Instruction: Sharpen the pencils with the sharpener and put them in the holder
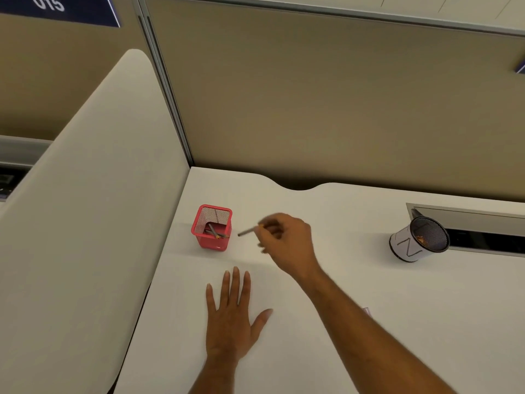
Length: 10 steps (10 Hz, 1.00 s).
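Observation:
A red mesh holder (212,228) stands on the white desk (355,280) near its left edge, with a few pencils lying inside. My right hand (284,240) hovers just right of the holder, pinching a pencil (247,231) whose free end points left toward the holder's rim. My left hand (231,317) lies flat on the desk, palm down, fingers spread, holding nothing. A small pale object (367,311) peeks out behind my right forearm; I cannot tell what it is.
A round black mesh cup with a white wrap (417,240) stands at the right, next to a recessed cable tray (468,223). A tan partition wall (341,109) backs the desk, and a white side panel (93,209) rises on the left.

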### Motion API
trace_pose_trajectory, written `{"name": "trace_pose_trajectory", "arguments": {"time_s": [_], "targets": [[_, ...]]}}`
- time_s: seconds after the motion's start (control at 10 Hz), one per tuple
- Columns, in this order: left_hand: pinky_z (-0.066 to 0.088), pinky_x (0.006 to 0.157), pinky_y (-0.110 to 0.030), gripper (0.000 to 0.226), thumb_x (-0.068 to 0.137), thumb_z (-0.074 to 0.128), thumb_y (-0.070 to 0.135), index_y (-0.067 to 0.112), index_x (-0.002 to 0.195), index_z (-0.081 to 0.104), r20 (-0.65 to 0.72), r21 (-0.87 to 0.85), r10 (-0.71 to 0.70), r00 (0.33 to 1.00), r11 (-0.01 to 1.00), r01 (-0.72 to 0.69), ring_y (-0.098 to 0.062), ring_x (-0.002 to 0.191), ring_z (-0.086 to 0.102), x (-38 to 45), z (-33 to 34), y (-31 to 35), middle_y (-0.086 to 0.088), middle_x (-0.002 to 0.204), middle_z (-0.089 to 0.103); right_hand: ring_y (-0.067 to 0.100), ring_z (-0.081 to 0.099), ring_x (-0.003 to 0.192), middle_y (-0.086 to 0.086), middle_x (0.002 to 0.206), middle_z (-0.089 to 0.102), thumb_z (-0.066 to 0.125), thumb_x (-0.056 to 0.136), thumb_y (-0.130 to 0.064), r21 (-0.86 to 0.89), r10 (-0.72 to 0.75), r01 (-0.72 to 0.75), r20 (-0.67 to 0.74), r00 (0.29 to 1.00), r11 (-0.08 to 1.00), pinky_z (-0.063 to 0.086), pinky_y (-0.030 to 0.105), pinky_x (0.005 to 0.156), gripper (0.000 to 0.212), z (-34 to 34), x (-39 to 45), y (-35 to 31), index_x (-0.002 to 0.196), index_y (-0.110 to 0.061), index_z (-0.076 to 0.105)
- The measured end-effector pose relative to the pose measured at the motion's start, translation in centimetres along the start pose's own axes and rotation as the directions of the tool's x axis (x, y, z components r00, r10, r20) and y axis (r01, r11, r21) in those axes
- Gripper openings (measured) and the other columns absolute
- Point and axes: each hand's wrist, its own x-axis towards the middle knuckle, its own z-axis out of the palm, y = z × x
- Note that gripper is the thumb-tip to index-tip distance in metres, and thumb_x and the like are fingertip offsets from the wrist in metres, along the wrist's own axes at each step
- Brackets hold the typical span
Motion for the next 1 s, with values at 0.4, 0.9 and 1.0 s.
{"name": "trace_pose_trajectory", "arguments": {"time_s": [0.4,0.9,1.0], "targets": [[0.017,0.116,-0.065,0.095,0.081,0.028,0.084,0.022,0.153,0.028,0.002,-0.04,-0.004,1.0,0.999,0.004,-0.031,0.15,0.02,0.2,0.0,-0.1,-0.006,0.162,0.021,0.022,0.069,0.092,0.004,0.118,0.072,0.06,0.093,-0.03,-0.521,-0.106,0.262,0.309,0.945,0.812,0.059,0.034,0.084,0.029,6.2,5.6,-1.9,0.119,-0.021,0.068],[0.017,0.116,-0.065,0.095,0.081,0.029,0.085,0.023,0.153,0.027,0.005,-0.043,-0.004,1.0,0.999,0.004,-0.032,0.149,0.021,0.3,-0.1,-0.1,-0.005,0.162,0.02,0.026,0.07,0.095,0.005,0.128,0.067,0.06,0.093,-0.033,-0.636,-0.025,0.301,0.405,0.914,0.71,0.058,0.038,0.085,0.036,7.1,6.0,-1.9,0.127,-0.022,0.064],[0.017,0.115,-0.065,0.094,0.081,0.028,0.085,0.023,0.152,0.028,-0.015,-0.062,-0.003,1.0,0.998,0.002,-0.032,0.149,0.022,0.2,0.3,0.0,-0.006,0.162,0.022,0.022,0.07,0.095,0.002,0.126,0.068,0.06,0.093,-0.034,-0.563,-0.062,0.254,0.338,0.939,0.786,0.058,0.036,0.086,0.036,6.0,5.1,-2.1,0.127,-0.023,0.063]]}}
